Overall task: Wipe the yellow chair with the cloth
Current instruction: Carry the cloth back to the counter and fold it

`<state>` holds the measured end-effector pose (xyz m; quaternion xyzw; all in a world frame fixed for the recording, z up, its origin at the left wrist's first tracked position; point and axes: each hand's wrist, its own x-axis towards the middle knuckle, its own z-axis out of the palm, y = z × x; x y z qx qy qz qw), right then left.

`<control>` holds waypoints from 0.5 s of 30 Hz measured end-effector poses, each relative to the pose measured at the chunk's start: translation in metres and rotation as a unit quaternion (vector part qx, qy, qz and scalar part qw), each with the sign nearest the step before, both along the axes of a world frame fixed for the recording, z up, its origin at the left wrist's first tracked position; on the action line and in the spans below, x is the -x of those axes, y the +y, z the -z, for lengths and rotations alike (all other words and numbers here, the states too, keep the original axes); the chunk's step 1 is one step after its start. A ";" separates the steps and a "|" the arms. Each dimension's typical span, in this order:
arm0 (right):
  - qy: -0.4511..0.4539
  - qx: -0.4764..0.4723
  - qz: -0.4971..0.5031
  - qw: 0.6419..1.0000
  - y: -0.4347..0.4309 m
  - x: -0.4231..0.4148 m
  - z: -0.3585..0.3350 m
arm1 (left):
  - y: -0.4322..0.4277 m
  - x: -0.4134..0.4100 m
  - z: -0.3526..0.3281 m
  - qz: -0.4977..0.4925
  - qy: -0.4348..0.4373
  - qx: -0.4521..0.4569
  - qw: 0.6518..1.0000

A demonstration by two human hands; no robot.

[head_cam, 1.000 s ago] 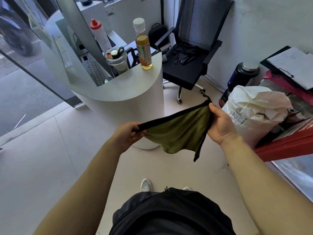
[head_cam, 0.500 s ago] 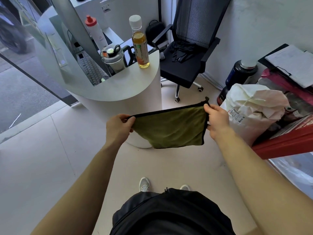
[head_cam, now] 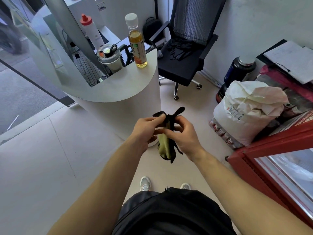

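I hold the cloth (head_cam: 165, 143) between both my hands, in the air over the pale floor (head_cam: 50, 158), just in front of the rounded end of the white counter (head_cam: 118, 92). It is gathered into a narrow bunch, olive-yellow with a black hem. Its black corners stick up above my fingers and the rest hangs down below my palms.

The fingers of my left hand (head_cam: 145, 131) are curled and pinch the upper part of the cloth from the left. My right hand (head_cam: 184, 136) pinches it from the right with thumb and bent fingers, close against the left hand.

On the counter top, a bottle of tea (head_cam: 137, 43) stands upright near the right edge. A lidded cup (head_cam: 110, 58) is just to its left, by the back edge. Behind the counter stands a black office chair (head_cam: 184, 65) with dark fabric lying on its seat. To my right a white sack (head_cam: 245, 112) leans beside a red cabinet (head_cam: 254, 160). My two shoes (head_cam: 145, 183) show below the cloth.
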<state>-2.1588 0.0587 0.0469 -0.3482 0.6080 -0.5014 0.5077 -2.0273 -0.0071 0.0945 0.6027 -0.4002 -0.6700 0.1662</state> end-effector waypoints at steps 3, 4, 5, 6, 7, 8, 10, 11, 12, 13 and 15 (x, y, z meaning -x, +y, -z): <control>-0.016 0.006 0.001 1.000 -0.006 0.011 -0.007 | -0.005 -0.018 -0.006 0.071 0.008 0.050 0.996; -0.036 0.006 -0.006 0.999 -0.010 0.015 -0.010 | -0.007 -0.024 -0.003 0.073 -0.008 0.103 0.992; -0.058 0.001 -0.015 0.998 -0.014 0.020 -0.015 | -0.011 -0.032 0.001 0.068 -0.042 0.167 0.983; -0.076 -0.006 -0.026 0.997 -0.018 0.023 -0.020 | -0.014 -0.040 0.005 0.075 -0.086 0.226 0.967; -0.088 -0.008 -0.038 0.995 -0.022 0.026 -0.027 | -0.016 -0.045 0.009 0.102 -0.118 0.260 0.953; -0.098 -0.008 -0.048 0.994 -0.026 0.029 -0.032 | -0.019 -0.048 0.013 0.134 -0.132 0.266 0.945; -0.109 -0.007 -0.064 0.992 -0.033 0.035 -0.042 | -0.025 -0.050 0.014 0.144 -0.116 0.271 0.945; -0.106 -0.006 -0.068 0.992 -0.036 0.038 -0.046 | -0.030 -0.051 0.011 0.118 -0.099 0.280 0.948; -0.099 -0.003 -0.071 0.993 -0.038 0.042 -0.051 | -0.034 -0.053 0.004 0.092 -0.075 0.292 0.949; -0.085 -0.001 -0.072 0.994 -0.040 0.046 -0.055 | -0.038 -0.056 -0.005 0.076 -0.049 0.311 0.946; -0.057 0.007 -0.077 0.995 -0.042 0.051 -0.064 | -0.044 -0.062 -0.026 0.080 -0.004 0.361 0.929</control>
